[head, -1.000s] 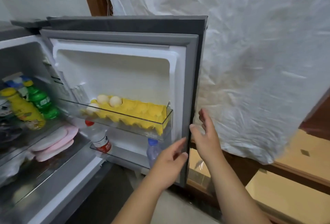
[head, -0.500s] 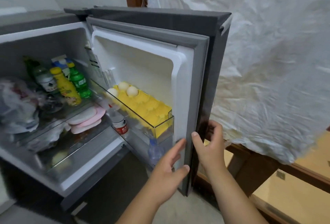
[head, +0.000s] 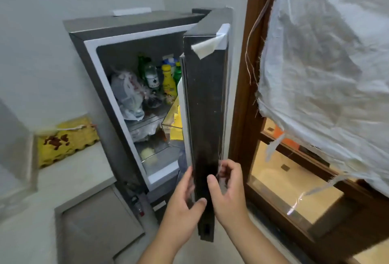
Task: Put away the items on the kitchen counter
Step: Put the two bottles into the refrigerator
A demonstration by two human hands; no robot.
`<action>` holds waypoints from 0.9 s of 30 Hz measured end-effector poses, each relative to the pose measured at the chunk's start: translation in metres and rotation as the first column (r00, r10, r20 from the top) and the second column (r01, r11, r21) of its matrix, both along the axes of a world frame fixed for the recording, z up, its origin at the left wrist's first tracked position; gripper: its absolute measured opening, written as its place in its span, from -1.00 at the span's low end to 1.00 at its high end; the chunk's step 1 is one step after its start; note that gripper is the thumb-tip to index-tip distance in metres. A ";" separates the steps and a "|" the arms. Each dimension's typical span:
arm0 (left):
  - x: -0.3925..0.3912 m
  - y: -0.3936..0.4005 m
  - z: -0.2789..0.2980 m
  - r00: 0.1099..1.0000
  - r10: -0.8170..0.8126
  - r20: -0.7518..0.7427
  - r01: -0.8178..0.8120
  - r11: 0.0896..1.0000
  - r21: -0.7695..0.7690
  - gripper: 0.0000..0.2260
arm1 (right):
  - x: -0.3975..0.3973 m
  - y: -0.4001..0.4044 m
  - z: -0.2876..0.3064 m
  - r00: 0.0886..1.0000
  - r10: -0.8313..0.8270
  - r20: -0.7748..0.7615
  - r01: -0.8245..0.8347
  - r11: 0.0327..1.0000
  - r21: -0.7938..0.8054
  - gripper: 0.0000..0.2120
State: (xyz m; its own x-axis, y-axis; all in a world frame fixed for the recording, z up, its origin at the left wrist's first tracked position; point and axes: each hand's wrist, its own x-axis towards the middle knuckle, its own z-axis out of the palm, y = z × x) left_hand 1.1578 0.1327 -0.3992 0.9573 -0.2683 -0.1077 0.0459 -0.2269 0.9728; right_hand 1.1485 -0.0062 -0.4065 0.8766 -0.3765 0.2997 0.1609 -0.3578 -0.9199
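The grey fridge (head: 90, 57) stands open, its dark door (head: 205, 105) swung partway in so I see it edge-on. My left hand (head: 183, 200) holds the door's lower edge, fingers on the inner face and thumb across the edge. My right hand (head: 228, 192) grips the same edge from the outer side with curled fingers. Inside are a yellow bottle (head: 168, 84), a clear bottle (head: 152, 76), green bottles behind them and a plastic bag (head: 128, 95). A yellow egg tray (head: 176, 120) peeks from the door shelf.
A pale counter (head: 73, 177) runs to the fridge's left, with a yellow patterned egg carton (head: 65, 139) against the wall. A grey cabinet door (head: 94, 232) sits below it. A wooden window frame (head: 242, 95) and white plastic sheet (head: 326, 74) stand close on the right.
The fridge door has swung from wide open to about half shut, hiding its inner shelves. Both hands have stayed on its lower edge and tightened round it. My view has shifted left.
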 end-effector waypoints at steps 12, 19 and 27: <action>0.095 0.086 0.024 0.951 0.308 0.015 -0.308 0.949 0.070 -0.12 | 0.102 0.128 0.007 0.877 0.472 -0.090 -0.469 0.881 0.059 -0.58; 0.174 0.117 0.008 0.893 0.449 0.026 -0.450 0.893 0.029 -0.19 | 0.186 0.156 -0.001 0.777 0.628 -0.042 -0.623 0.777 0.090 -0.57; 0.209 0.132 0.015 0.830 0.534 -0.159 -0.554 0.823 -0.125 -0.24 | 0.229 0.164 -0.009 0.713 0.700 -0.047 -0.701 0.713 -0.011 -0.50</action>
